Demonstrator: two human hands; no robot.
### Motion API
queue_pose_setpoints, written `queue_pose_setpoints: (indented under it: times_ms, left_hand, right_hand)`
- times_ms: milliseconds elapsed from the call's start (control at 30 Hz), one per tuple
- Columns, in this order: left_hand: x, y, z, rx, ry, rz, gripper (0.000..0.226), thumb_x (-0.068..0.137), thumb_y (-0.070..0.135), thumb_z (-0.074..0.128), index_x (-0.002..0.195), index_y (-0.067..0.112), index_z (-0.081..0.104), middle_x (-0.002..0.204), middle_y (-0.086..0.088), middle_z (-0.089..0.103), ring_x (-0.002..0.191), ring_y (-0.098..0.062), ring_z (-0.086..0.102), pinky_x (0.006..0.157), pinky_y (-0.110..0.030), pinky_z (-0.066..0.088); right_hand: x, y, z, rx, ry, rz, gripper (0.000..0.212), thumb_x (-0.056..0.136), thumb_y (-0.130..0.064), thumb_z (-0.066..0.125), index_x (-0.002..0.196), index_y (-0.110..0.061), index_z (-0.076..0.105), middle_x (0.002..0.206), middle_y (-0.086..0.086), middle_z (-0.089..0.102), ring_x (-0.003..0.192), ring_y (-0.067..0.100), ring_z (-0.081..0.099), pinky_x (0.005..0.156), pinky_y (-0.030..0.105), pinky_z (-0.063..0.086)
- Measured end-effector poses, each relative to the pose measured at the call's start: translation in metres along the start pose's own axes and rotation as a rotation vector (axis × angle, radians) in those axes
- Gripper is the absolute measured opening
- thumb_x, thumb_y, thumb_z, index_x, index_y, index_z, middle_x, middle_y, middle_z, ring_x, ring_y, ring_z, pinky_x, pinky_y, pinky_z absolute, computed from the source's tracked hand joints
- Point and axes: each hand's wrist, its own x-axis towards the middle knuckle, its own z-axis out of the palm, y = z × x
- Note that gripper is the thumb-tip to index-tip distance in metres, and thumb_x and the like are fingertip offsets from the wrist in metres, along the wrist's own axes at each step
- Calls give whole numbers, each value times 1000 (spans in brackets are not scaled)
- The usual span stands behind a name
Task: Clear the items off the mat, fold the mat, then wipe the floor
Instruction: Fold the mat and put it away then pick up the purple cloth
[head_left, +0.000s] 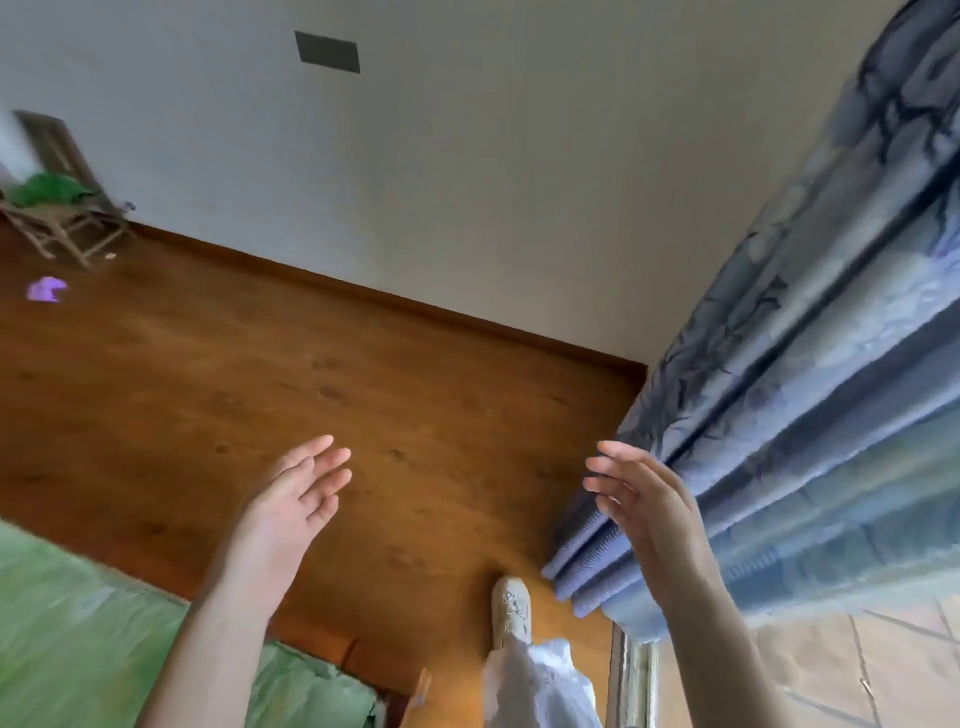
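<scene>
My left hand (296, 493) and my right hand (636, 493) are both raised in front of me with straight, spread fingers, and neither holds anything. Below them lies the bare brown wooden floor (311, 374). A green mat or cover (78, 634) fills the lower left corner, partly hidden by my left forearm. A small purple thing (45, 289) lies on the floor at the far left; it is too blurred to name.
A blue patterned curtain (805, 364) hangs along the right side, close to my right hand. A wooden chair (67, 228) with something green on it stands by the white wall at far left. My white shoe (511, 610) is on the floor below.
</scene>
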Motion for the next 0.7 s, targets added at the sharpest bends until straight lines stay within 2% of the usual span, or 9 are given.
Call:
queue_pose_setpoints:
  times_ms: [167, 267, 367, 467, 533, 633, 700]
  left_hand:
    - [70, 25, 56, -81, 46, 6, 29, 101, 15, 32, 108, 19, 60, 113, -2, 63, 103, -14, 59, 89, -29, 41]
    - [104, 42, 86, -15, 61, 31, 28, 100, 15, 31, 116, 19, 54, 118, 1, 60, 108, -9, 56, 92, -27, 39]
    - [125, 52, 99, -12, 117, 35, 25, 98, 13, 38, 115, 22, 55, 117, 3, 58, 104, -9, 54, 96, -29, 37]
    - [137, 52, 98, -55, 197, 31, 21, 98, 20, 40, 112, 23, 55, 108, 6, 60, 99, -8, 56, 97, -31, 35]
    - [148, 52, 92, -83, 270, 28, 20, 97, 22, 40, 111, 23, 55, 106, 4, 63, 99, -11, 57, 94, -31, 38]
    - [174, 60, 78, -173, 352, 13, 20, 97, 17, 40, 107, 18, 59, 93, 2, 68, 89, -15, 60, 81, -28, 43]
    - [198, 72, 66, -198, 391, 24, 20, 97, 16, 41, 105, 18, 59, 95, 0, 67, 87, -15, 60, 78, -28, 43]
  right_hand:
    - [109, -57, 29, -99, -133, -51, 22, 96, -12, 47, 95, -14, 69, 89, 5, 72, 82, 16, 67, 72, 23, 48]
    - [159, -85, 47, -103, -218, -72, 21, 96, -17, 47, 96, -13, 68, 92, 7, 70, 83, 18, 66, 75, 25, 49]
    - [196, -94, 65, -134, -246, -10, 20, 95, -18, 48, 98, -15, 68, 95, 6, 70, 87, 19, 66, 80, 28, 50]
    - [228, -95, 85, -216, -290, 92, 17, 95, -16, 50, 99, -16, 67, 96, 5, 70, 89, 18, 66, 81, 27, 50]
    - [252, -98, 100, -277, -318, 117, 17, 95, -14, 50, 98, -16, 67, 97, 6, 69, 89, 19, 66, 78, 25, 50]
    - [293, -107, 127, -309, -314, 103, 16, 95, -16, 51, 96, -18, 67, 97, 5, 69, 91, 19, 66, 78, 25, 51]
    - [319, -109, 150, -307, -314, 102, 16, 94, -15, 52, 96, -18, 67, 96, 4, 69, 91, 19, 67, 78, 25, 51]
